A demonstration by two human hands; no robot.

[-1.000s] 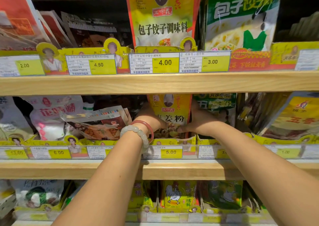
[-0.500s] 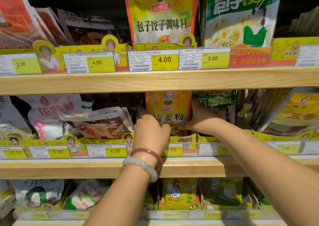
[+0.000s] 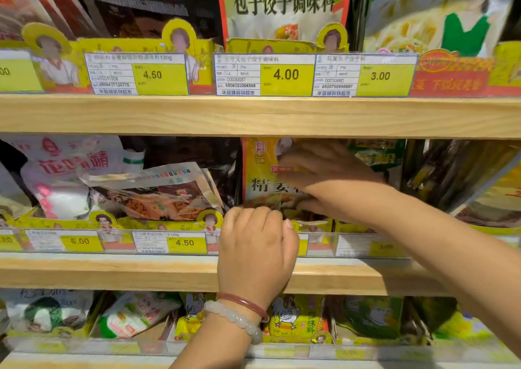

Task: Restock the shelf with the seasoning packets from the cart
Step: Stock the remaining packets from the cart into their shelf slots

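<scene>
A yellow seasoning packet (image 3: 260,177) with black characters stands upright on the middle shelf (image 3: 112,272), behind the yellow cardboard divider. My right hand (image 3: 324,179) lies across the packet's front, fingers spread and blurred, thumb low near its bottom edge. My left hand (image 3: 256,250), with two bracelets at the wrist, is curled with its knuckles toward me in front of the price rail (image 3: 183,243), just below the packet, and nothing shows in it. The cart is out of view.
A crumpled clear packet (image 3: 158,196) and white bags (image 3: 64,177) lie left of the yellow packet; green and dark packets (image 3: 377,157) stand to its right. The upper shelf (image 3: 253,115) carries large packets and price tags. Chicken-print packets (image 3: 296,318) fill the lower shelf.
My left hand drew back out of the shelf and down to the price rail, curling shut. My right hand slid from the packet's right edge across its front. The view moved closer.
</scene>
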